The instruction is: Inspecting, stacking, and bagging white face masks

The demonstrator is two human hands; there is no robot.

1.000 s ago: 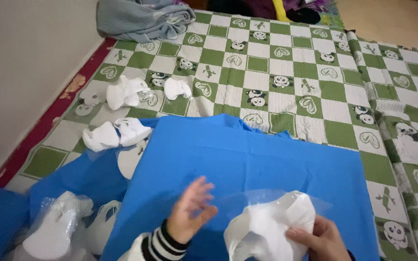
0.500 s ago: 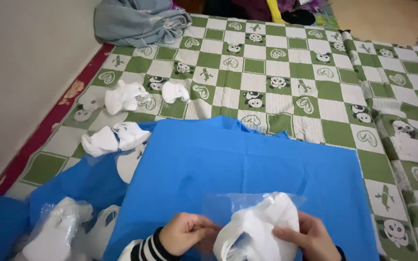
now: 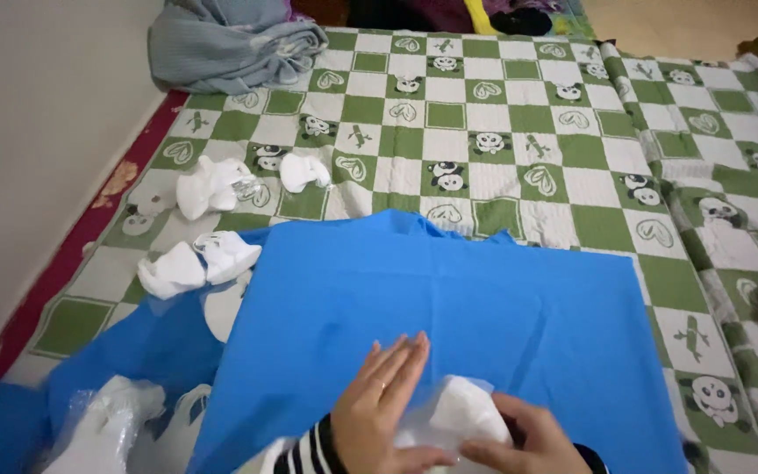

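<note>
Both hands press a white bundle flat on the blue cloth.

We see the left hand point(image 3: 383, 408) with fingers stretched flat and together, palm down on the white folded item in clear plastic point(image 3: 458, 412); the right hand point(image 3: 528, 439) curls its fingers over the item's near edge, pinching it. Under both lies the blue cloth point(image 3: 449, 290), spread on a green and white checked blanket point(image 3: 502, 132). Farther out to the left of the fingers lie white sock bundles point(image 3: 199, 259), and beyond them a grey garment point(image 3: 230, 39).

Soft, even indoor light, faint shadows, slight motion blur on both hands, wide-angle bending at the edges, no glare
</note>
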